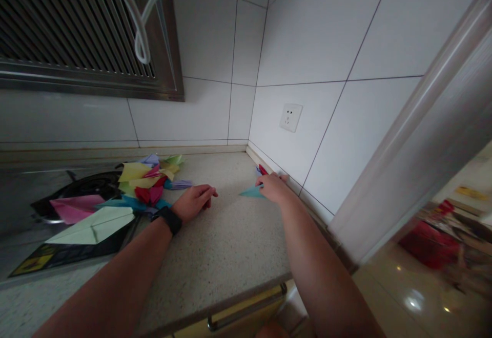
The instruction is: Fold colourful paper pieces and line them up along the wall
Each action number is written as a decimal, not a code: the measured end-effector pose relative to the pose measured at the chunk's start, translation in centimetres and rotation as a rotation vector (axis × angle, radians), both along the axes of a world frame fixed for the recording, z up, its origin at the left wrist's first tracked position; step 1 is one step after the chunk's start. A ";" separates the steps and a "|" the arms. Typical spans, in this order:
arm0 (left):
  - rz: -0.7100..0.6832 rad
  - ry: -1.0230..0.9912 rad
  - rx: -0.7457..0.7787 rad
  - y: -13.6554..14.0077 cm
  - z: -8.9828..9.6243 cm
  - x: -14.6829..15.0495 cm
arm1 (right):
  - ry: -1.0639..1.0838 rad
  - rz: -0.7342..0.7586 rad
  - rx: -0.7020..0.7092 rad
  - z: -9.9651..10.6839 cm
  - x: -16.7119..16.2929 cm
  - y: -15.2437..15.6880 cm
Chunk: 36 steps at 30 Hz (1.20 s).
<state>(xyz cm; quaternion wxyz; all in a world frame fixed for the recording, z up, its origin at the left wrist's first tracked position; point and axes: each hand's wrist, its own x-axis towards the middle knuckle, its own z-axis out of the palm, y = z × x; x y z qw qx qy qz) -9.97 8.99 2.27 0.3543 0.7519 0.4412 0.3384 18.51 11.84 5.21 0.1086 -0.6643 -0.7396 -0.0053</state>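
My right hand (pixel 273 187) is at the wall on the right, its fingers closed on a teal folded paper plane (pixel 251 192) whose pointed tip sticks out to the left. Just behind those fingers lies a small red folded paper (pixel 263 169) with a bit of purple beside it, partly hidden. My left hand (pixel 195 202), with a black band on the wrist, rests on the counter with curled fingers and nothing visible in them. Beside it is a heap of coloured paper planes, among them a pale green one (pixel 94 226), a pink one (pixel 77 208) and a yellow one (pixel 134 172).
The heap lies partly over a black gas stove (pixel 92 184) on the speckled counter (pixel 223 246). Tiled walls meet at the back corner, with a socket (pixel 291 117) on the right one. A range hood (pixel 77 30) with a hanging white cable overhangs the left. A door frame (pixel 415 123) stands at right.
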 end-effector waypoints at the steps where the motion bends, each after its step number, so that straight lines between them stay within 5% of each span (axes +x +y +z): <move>1: 0.000 0.006 0.001 0.0 0.0 0.0 | -0.005 -0.003 -0.007 -0.1 0.0 0.0; 7: -0.015 0.073 0.039 0.1 0.0 -0.1 | -0.042 -0.023 -0.014 0.0 -0.1 -0.1; 12: -0.013 0.110 0.097 0.2 0.1 -0.1 | 0.043 0.008 0.219 0.3 -0.7 -0.1; 16: 0.011 0.101 0.123 0.2 0.1 -0.2 | 0.173 0.175 0.322 0.7 -2.5 -0.2; 22: 0.007 0.182 0.182 0.1 0.4 -0.2 | 0.431 0.617 0.144 0.2 -6.0 -1.3; 30: 0.039 0.267 0.258 0.4 0.3 -0.1 | 0.378 0.686 -0.087 -1.1 -7.4 -1.2; 36: 0.378 0.396 0.535 1.7 1.4 -2.2 | 0.382 0.632 -0.123 -1.3 -6.7 -0.5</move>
